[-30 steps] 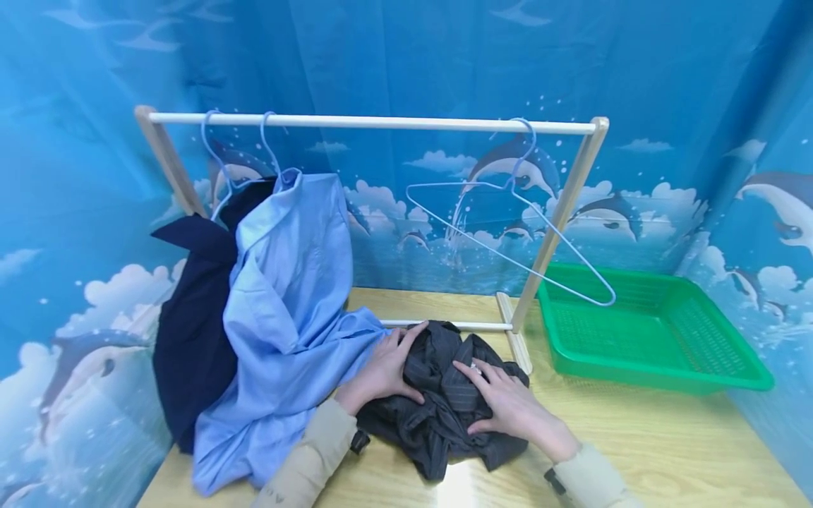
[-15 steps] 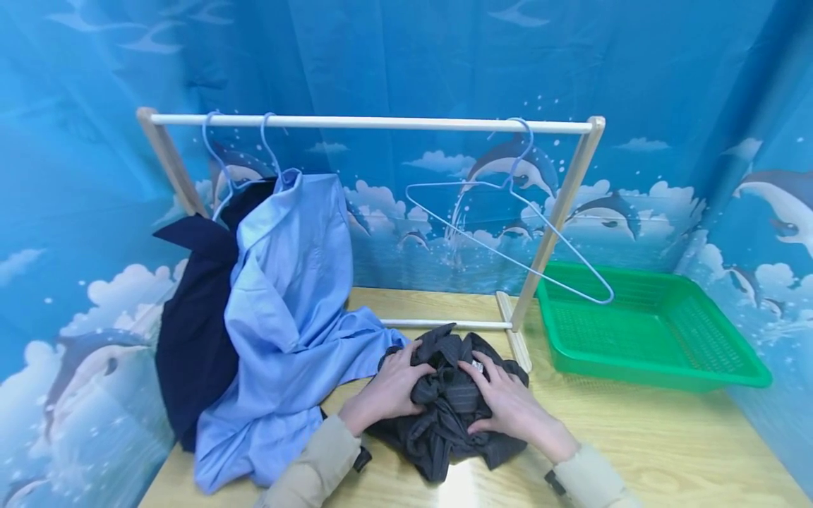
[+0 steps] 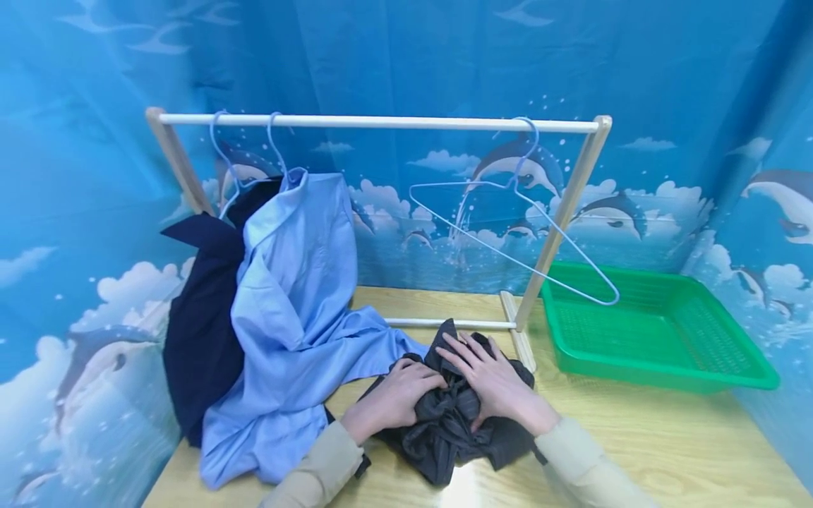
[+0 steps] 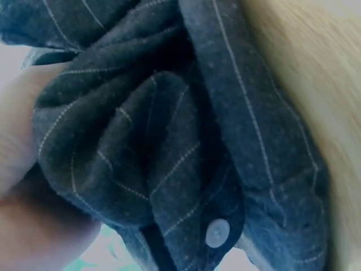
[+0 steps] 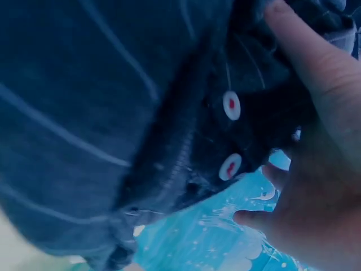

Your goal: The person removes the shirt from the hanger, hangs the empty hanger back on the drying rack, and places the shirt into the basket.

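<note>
One dark pinstriped shirt (image 3: 457, 416) was seen bunched on the wooden table (image 3: 667, 444), near its front edge and just in front of the lower bar of the clothes rack (image 3: 381, 121). Two hands were laid on it. The left hand (image 3: 396, 395) was curled into the cloth, a fold being gripped between thumb and fingers, as was also shown in the left wrist view, where a pale button (image 4: 217, 232) was counted on the placket. The right hand (image 3: 492, 377) was spread over the top of the bundle with fingers extended, pressing it down; in the right wrist view two white buttons (image 5: 231, 105) were seen beside its fingers (image 5: 299, 39).

Three wire hangers were counted on the top rail: two at the left end, loaded with one navy garment (image 3: 203, 331) and one light blue shirt (image 3: 292, 303), and one empty hanger (image 3: 514, 236) towards the right post. The hem of the light blue shirt was draped onto the table and lay touching the dark shirt's left side. One green mesh basket (image 3: 660, 328) was placed right of the rack, well apart from the hands. Bare tabletop was left open to the right of the bundle and along the front edge.
</note>
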### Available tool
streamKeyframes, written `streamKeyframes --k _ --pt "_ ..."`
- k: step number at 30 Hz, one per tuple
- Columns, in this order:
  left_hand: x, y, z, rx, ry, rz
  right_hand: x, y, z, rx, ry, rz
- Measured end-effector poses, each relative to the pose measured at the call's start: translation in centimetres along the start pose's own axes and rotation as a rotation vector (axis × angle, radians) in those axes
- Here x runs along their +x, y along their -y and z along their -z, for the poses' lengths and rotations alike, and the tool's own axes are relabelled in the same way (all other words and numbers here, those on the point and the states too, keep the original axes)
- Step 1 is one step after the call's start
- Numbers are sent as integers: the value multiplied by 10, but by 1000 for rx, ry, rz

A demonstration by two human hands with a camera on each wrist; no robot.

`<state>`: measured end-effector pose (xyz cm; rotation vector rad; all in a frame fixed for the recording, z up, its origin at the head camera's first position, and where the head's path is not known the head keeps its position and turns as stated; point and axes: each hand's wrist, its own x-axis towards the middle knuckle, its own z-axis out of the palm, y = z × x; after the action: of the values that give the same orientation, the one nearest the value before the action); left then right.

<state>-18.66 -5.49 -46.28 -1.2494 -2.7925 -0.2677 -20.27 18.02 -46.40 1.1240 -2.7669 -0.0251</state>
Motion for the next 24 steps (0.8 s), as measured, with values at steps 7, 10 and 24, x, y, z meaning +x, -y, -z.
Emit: streamKeyframes --k 7,10,24 --pt "-3 1 0 -101 58 50 -4 -4 1 37 112 -79" --pt "-5 2 2 -221 95 89 -9 -4 0 92 108 -113" --pt "0 -26 -17 149 71 268 -23 16 -5 81 22 -229"
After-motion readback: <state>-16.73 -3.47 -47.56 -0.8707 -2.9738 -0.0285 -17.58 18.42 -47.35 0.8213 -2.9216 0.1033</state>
